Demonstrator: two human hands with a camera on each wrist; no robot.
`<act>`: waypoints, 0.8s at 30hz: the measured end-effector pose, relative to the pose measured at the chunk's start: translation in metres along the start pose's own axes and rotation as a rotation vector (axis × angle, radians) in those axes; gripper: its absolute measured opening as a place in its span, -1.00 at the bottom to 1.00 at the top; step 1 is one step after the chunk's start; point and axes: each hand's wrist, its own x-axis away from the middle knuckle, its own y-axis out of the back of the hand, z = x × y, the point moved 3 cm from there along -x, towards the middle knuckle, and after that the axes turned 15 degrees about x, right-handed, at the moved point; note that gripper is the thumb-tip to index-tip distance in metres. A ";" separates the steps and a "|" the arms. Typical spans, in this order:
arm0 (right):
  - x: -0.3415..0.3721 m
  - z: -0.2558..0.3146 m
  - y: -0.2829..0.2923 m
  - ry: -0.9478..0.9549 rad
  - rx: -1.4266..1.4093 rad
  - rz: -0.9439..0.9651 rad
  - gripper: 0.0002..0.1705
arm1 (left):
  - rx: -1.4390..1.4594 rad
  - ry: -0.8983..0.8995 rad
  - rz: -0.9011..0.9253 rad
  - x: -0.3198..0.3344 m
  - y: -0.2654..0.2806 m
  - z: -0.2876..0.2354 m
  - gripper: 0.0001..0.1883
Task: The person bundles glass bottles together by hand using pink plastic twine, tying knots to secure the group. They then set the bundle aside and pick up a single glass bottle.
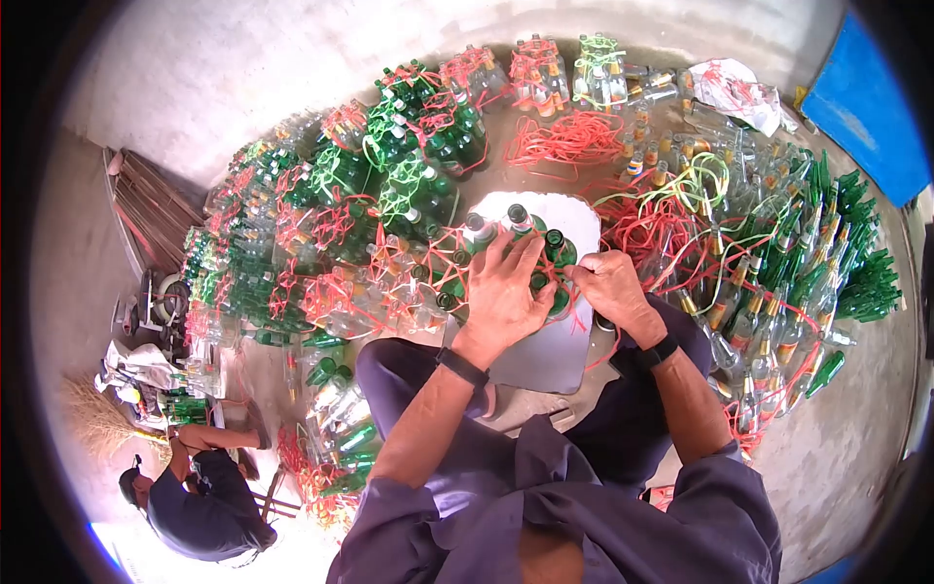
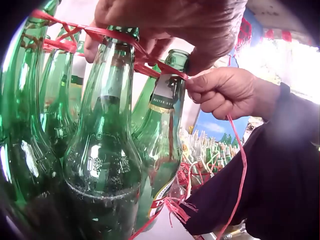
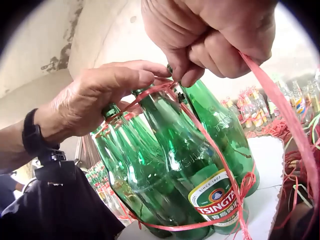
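A bundle of green glass bottles (image 3: 160,145) stands on a pale board (image 1: 540,362) between the knees; one carries a Tsingtao label. Red plastic string (image 3: 287,125) runs around the bottles' necks and lower bodies, with a small knotted loop at the label. My left hand (image 1: 506,292) lies over the bundle from above, fingers and thumb bent around the necks. Just right of it, my right hand (image 1: 615,292) pinches the string close to a bottle neck. From that fist (image 2: 225,92) a loose tail of string hangs down.
Tied bundles of green bottles (image 1: 409,97) and clear bottles (image 1: 540,83) fill the floor at left and back. Loose bottles (image 1: 778,292) lie at right. Heaps of red string (image 1: 569,141) sit behind the board. Another person (image 1: 199,506) sits at lower left.
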 end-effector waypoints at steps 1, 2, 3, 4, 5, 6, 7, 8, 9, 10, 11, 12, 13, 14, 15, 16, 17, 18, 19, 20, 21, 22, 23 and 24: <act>0.000 -0.001 0.000 0.013 0.050 0.027 -0.75 | 0.012 -0.012 0.003 0.000 0.001 0.000 -0.28; -0.001 -0.003 -0.002 0.011 0.044 0.035 -0.75 | 0.013 -0.003 0.007 0.001 0.000 0.001 -0.28; 0.000 -0.008 -0.006 -0.122 -0.020 0.085 -0.72 | 0.026 0.019 0.006 0.001 -0.002 0.002 -0.28; 0.000 -0.013 -0.007 -0.251 -0.078 0.127 -0.69 | 0.039 0.034 -0.001 0.000 -0.003 0.003 -0.28; -0.001 -0.013 -0.006 -0.251 -0.136 0.117 -0.69 | 0.044 0.034 -0.003 0.000 -0.002 0.003 -0.28; -0.001 -0.013 -0.007 -0.244 -0.129 0.113 -0.69 | 0.045 0.028 -0.011 0.000 -0.001 0.003 -0.28; -0.002 -0.016 -0.008 -0.220 -0.112 0.097 -0.69 | 0.048 0.017 -0.022 -0.001 0.000 0.002 -0.29; -0.002 -0.018 -0.009 -0.197 -0.093 0.080 -0.70 | 0.053 0.003 -0.033 -0.001 0.000 0.001 -0.31; -0.005 -0.013 -0.005 -0.102 -0.025 0.040 -0.70 | 0.039 -0.012 -0.032 -0.001 0.000 0.001 -0.29; -0.007 -0.011 0.000 -0.096 -0.011 0.033 -0.70 | 0.044 -0.023 -0.044 -0.001 0.000 0.001 -0.29; -0.009 -0.008 0.003 -0.129 -0.017 0.058 -0.68 | 0.041 -0.003 -0.036 0.000 -0.001 0.002 -0.28; -0.012 -0.006 0.006 -0.162 -0.024 0.086 -0.67 | 0.038 0.021 -0.028 0.000 -0.001 0.003 -0.27; -0.015 -0.004 0.008 -0.140 0.038 0.129 -0.72 | 0.050 0.013 -0.046 0.000 0.000 0.004 -0.26; -0.019 -0.003 0.011 -0.134 0.047 0.130 -0.72 | 0.056 0.012 -0.057 0.000 -0.001 0.005 -0.26; -0.025 0.003 0.016 -0.063 0.106 0.138 -0.73 | 0.060 0.038 -0.058 0.001 -0.001 0.006 -0.26; -0.030 0.008 0.021 0.006 0.164 0.147 -0.74 | 0.066 0.065 -0.058 0.001 -0.002 0.007 -0.26; -0.035 0.014 0.027 0.038 0.207 0.196 -0.80 | 0.073 0.066 -0.065 0.001 -0.003 0.007 -0.26; -0.042 0.020 0.034 0.044 0.216 0.201 -0.80 | 0.064 0.086 -0.063 0.001 -0.004 0.008 -0.27; -0.048 0.026 0.039 0.097 0.285 0.262 -0.83 | 0.055 0.106 -0.061 0.001 -0.005 0.009 -0.27; -0.052 0.029 0.040 0.151 0.353 0.323 -0.85 | 0.062 0.108 -0.069 0.001 -0.005 0.009 -0.27; -0.056 0.032 0.040 0.241 0.382 0.335 -0.89 | 0.076 0.119 -0.067 0.000 -0.005 0.009 -0.28; -0.061 0.033 0.041 0.245 0.387 0.342 -0.89 | 0.089 0.131 -0.065 0.000 -0.005 0.009 -0.29; -0.067 0.037 0.042 0.339 0.445 0.350 -0.89 | 0.097 0.137 -0.070 0.001 -0.005 0.010 -0.29; -0.073 0.041 0.041 0.433 0.501 0.358 -0.88 | 0.128 0.121 -0.082 0.001 -0.005 0.011 -0.29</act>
